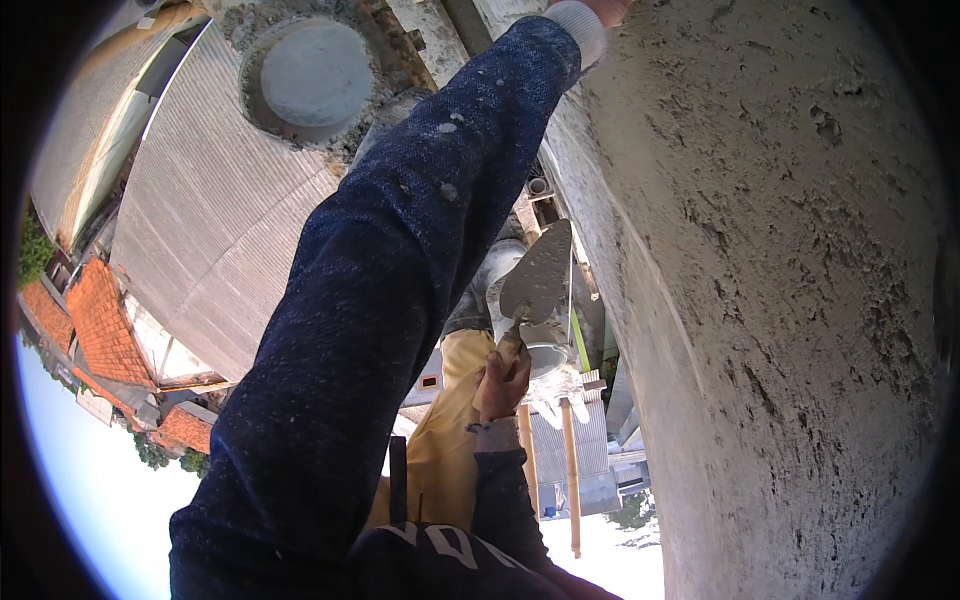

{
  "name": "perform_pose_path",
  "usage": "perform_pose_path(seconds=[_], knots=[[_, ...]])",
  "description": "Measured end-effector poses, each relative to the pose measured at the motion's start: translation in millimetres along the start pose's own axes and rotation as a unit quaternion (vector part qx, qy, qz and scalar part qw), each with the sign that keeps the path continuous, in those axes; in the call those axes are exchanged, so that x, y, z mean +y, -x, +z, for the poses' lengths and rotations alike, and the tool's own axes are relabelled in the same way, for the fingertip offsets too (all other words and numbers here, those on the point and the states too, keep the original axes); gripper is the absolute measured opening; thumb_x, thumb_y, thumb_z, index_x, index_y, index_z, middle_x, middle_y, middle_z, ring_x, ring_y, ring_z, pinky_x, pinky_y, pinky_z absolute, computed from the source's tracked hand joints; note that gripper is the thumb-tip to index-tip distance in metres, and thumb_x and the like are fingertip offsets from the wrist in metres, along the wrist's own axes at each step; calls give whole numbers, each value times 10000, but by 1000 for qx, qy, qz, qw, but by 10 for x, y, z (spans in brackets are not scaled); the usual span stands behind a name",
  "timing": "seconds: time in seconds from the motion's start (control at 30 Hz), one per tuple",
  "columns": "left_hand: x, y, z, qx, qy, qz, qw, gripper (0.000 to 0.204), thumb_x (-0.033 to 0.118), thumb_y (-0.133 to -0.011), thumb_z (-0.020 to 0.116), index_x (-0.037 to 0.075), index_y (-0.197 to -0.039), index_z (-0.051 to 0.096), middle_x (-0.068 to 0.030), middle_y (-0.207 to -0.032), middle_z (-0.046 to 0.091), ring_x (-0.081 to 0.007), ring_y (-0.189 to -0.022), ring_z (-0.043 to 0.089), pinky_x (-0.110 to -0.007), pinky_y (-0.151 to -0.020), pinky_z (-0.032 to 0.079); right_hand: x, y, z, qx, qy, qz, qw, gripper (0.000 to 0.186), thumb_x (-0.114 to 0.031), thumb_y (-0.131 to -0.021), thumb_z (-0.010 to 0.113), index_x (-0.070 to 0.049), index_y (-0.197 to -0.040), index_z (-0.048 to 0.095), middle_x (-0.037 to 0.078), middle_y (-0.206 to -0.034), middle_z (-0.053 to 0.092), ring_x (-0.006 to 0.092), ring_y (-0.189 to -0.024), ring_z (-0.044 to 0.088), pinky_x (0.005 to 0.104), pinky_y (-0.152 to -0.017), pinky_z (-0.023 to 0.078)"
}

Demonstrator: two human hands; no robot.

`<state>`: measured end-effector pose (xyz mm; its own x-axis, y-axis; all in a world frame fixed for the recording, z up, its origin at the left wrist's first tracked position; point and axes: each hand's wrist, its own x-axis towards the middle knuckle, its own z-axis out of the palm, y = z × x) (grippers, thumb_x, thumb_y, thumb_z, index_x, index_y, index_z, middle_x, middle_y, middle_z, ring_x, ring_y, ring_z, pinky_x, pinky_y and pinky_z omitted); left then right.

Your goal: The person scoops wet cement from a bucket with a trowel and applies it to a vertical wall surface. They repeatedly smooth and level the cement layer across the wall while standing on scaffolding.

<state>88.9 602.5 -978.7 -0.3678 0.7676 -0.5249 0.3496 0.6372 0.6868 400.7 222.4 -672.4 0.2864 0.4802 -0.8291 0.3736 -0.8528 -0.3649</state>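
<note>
Head view. Your right hand (502, 380), near centre: fingers wrapped tight round the handle of a mortar-smeared trowel (540, 275), blade pointing to 12 o'clock beside the rough plastered wall (780, 300) at 3 o'clock. Your left hand (605, 8), at 12 o'clock: cut off by the frame's edge against the wall, fingers cannot be told. Grey bucket (315, 75) at 11 o'clock.

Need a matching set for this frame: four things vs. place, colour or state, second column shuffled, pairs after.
Things:
1. trowel
2. rendered wall
3. left hand
4. corrugated roof

Descriptions:
A. grey, ribbed, at the left of the picture
B. at the top edge, at the end of the raised blue sleeve
C. rough grey plaster filling the right side
D. pointed metal blade, handle gripped by the right hand

Pairs: 1-D, 2-C, 3-B, 4-A
</note>
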Motion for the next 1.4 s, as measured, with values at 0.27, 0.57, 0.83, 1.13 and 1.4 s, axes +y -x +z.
perform_pose_path(seconds=[0.27, 0.57, 0.83, 1.13, 1.4], knots=[[89, 76, -58, 80, 5, -8, 997, 467, 407, -945, 411, 63, -1211, 582, -134, -1122, 645, -313, -1058, 596, -432, -947, 421, 27, -25, 17, -2, 8, 11, 1000, 554, -104, -820, 657, -5, -1305, 408, 72, -875, 564, 83, -501, 481, 231, -414, 395], [258, 781, -578, 65, 199, -79, 975, 363, 378, -909, 523, 153, -1171, 630, -141, -1055, 673, -284, -985, 639, -371, -883, 486, -159, -135, 96, 22, 125, -84, 988, 568, -184, -848, 628, 3, -1324, 381, 119, -972, 556, 164, -685, 550, 297, -612, 472], [-432, 2431, -760, 91, 379, -258, 884, 389, 306, -851, 597, -2, -1081, 655, -148, -832, 698, -222, -754, 682, -337, -733, 531, -1353, -941, 546, -6, 302, -267, 915, 612, -286, -821, 633, 42, -1290, 417, 251, -1219, 530, 375, -1142, 519, 435, -944, 415], [-20, 4116, -1018, 14, 517, -306, 800, 213, 192, -851, 645, 16, -970, 655, -139, -745, 669, -108, -671, 623, -285, -611, 496, -2263, -1533, 1352, 70, 348, -275, 894, 625, -271, -845, 624, 72, -1310, 384, 274, -1251, 507, 387, -1163, 497, 425, -971, 402], [-167, 4000, -1127, -40, 250, -297, 921, 225, 269, -854, 623, 105, -992, 688, -145, -803, 682, -237, -669, 652, -346, -656, 517, -2524, -1017, 1500, 35, 163, -159, 973, 465, -177, -858, 628, 15, -1240, 446, 145, -957, 579, 170, -576, 561, 302, -447, 457]])
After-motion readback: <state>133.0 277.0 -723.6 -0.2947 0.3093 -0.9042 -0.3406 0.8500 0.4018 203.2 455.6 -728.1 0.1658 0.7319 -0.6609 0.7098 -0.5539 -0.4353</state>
